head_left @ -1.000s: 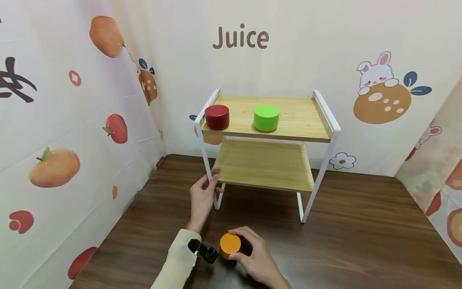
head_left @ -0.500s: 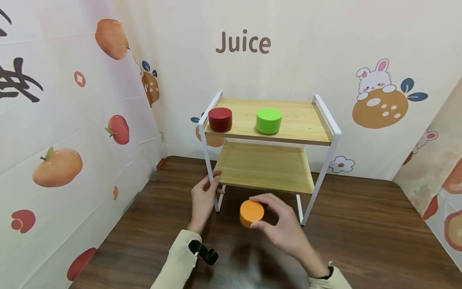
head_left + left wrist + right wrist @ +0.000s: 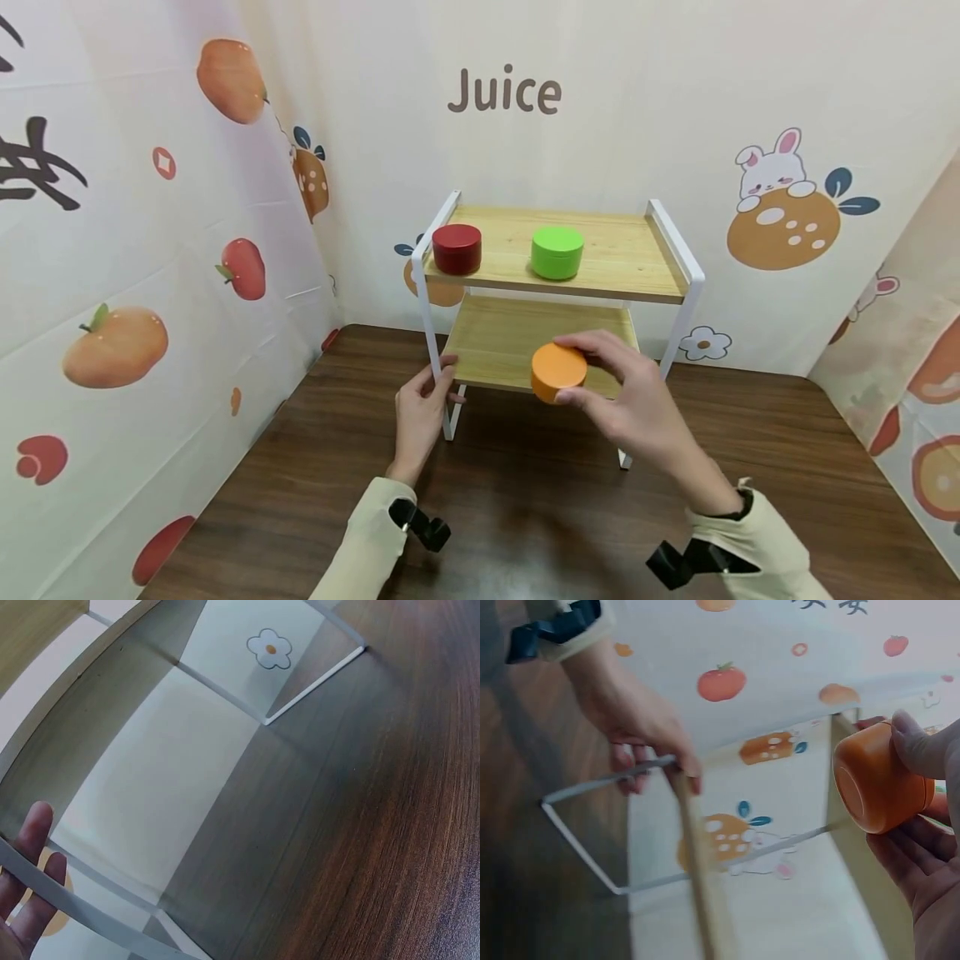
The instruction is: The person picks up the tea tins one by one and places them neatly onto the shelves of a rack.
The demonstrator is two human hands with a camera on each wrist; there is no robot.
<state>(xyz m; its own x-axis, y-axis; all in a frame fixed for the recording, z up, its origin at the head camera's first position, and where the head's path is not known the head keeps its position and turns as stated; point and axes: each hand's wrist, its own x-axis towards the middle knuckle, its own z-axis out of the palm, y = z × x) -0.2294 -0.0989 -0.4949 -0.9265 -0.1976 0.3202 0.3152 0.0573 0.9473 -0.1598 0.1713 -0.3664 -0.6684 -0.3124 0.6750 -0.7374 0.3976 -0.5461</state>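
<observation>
My right hand pinches a round orange tin between thumb and fingers. In the head view the tin overlaps the front of the lower board of a two-tier rack. The right wrist view shows the tin tilted, its base turned to the camera. My left hand grips the rack's white left front leg at the lower board's corner; its fingertips show behind the leg in the left wrist view. On the top board stand a red tin at the left and a green tin near the middle.
The rack stands on a dark wood table, close to a printed cloth backdrop. Its right side frame rises just beyond my right hand. Black straps with camera mounts sit on both wrists.
My right hand has lifted the orange tin from the table, up and to the right, to the height of the lower board. My left hand stays on the rack.
</observation>
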